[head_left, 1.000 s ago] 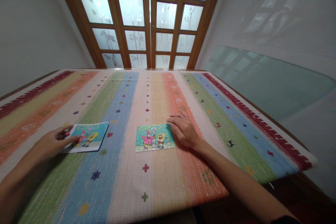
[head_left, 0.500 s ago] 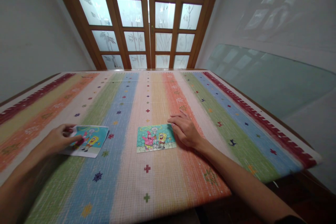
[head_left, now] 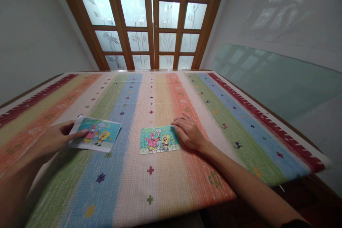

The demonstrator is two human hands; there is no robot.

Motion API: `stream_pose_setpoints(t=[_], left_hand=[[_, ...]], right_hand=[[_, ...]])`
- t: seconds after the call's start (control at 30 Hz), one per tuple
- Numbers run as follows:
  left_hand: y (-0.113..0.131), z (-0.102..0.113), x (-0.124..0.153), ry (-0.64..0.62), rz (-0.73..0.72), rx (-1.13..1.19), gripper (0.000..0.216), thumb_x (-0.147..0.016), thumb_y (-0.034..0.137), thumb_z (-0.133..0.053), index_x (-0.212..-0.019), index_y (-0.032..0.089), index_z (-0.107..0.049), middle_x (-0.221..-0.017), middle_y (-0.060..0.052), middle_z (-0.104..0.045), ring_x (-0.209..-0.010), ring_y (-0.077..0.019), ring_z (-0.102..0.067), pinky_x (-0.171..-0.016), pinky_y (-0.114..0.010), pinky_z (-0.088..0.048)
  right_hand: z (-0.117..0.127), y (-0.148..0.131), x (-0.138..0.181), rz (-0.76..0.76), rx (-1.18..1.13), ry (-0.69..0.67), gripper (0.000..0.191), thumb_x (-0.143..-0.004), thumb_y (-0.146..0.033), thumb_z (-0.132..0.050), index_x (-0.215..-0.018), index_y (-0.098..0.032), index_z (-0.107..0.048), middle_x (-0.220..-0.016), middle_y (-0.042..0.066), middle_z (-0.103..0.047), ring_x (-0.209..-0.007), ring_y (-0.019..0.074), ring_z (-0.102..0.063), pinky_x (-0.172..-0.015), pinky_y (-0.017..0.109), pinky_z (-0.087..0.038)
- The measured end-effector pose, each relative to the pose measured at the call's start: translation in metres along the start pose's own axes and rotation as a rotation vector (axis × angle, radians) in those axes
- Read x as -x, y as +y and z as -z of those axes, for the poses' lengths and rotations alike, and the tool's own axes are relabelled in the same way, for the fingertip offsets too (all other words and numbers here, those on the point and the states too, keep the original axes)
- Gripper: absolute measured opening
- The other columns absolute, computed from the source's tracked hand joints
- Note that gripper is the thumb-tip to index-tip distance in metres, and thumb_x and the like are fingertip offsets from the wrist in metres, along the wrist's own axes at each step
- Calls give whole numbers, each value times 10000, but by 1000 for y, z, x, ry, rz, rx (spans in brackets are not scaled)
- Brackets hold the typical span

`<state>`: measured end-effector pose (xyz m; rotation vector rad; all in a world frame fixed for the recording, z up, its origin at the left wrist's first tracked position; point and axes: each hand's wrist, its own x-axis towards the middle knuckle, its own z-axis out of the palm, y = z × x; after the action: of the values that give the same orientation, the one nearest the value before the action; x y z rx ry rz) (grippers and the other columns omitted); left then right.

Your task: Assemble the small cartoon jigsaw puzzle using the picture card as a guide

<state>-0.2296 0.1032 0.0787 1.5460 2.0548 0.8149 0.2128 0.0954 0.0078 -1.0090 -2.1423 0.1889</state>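
Note:
A small finished cartoon jigsaw puzzle (head_left: 159, 139) lies flat near the middle of the striped tablecloth (head_left: 149, 192). My right hand (head_left: 188, 132) rests at its right edge, fingers stretched out and touching the puzzle's upper right side. To the left, my left hand (head_left: 55, 138) pinches the left edge of a printed picture card (head_left: 99, 134) that shows the same cartoon scene. The card is lifted slightly off the cloth and tilted.
The table's right edge and front edge (head_left: 187, 212) are close by. A wooden door with frosted glass panes (head_left: 149, 21) stands behind the far end of the table. A pale wall with a glass panel (head_left: 272, 78) runs along the right.
My left hand has lifted the picture card and carried it a little up and to the right. My right hand and the puzzle have stayed in place.

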Motion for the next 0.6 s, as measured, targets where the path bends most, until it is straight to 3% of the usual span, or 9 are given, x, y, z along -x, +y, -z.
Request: stream_pose_setpoints(t=[0.07, 0.17, 0.23, 0.4, 0.6], left_hand=[[25, -3, 7, -66, 83, 177, 763, -375, 702, -860, -918, 177, -747, -765, -13, -790, -627, -206, -687, -564, -273, -553], [54, -18, 12, -25, 41, 368, 771, -345, 632, -926, -926, 159, -744, -773, -9, -786, -606, -179, -667, -584, -275, -571], [67, -34, 12, -68, -29, 479, 779, -391, 595, -954, -988, 142, -743, -859, -30, -800, -657, -181, -688, -655, -294, -600], [86, -85, 8, -204, -145, 664, 730, -474, 559, -966, -1011, 116, -746, -1014, -103, -799, -795, -224, -734, -793, -353, -628], [101, -135, 12, -298, -206, 812, 540, -545, 420, -944, -967, 143, -753, -1006, -101, -797, -839, -242, -754, -837, -388, -627]], right_hand=[[1, -3, -1, -1, -24, -6, 289, -1015, -229, -446, -994, -177, -729, -952, 92, -756, -959, 253, -648, -1032, 515, -425], [2, -7, -2, -32, -102, -21, 258, -1012, -240, -473, -1046, -177, -721, -989, 98, -757, -971, 255, -646, -949, 479, -475], [2, -10, -1, -74, -190, -39, 246, -1010, -257, -502, -1143, -190, -698, -1062, 100, -752, -1004, 249, -655, -937, 465, -495], [-3, -13, 0, -151, -443, -47, 340, -995, -330, -581, -1324, -250, -608, -1251, 109, -686, -1053, 228, -660, -918, 423, -542], [-14, -13, -3, -268, -563, 2, 350, -937, -347, -658, -1271, -240, -648, -1076, 78, -697, -916, 203, -654, -858, 399, -564]])
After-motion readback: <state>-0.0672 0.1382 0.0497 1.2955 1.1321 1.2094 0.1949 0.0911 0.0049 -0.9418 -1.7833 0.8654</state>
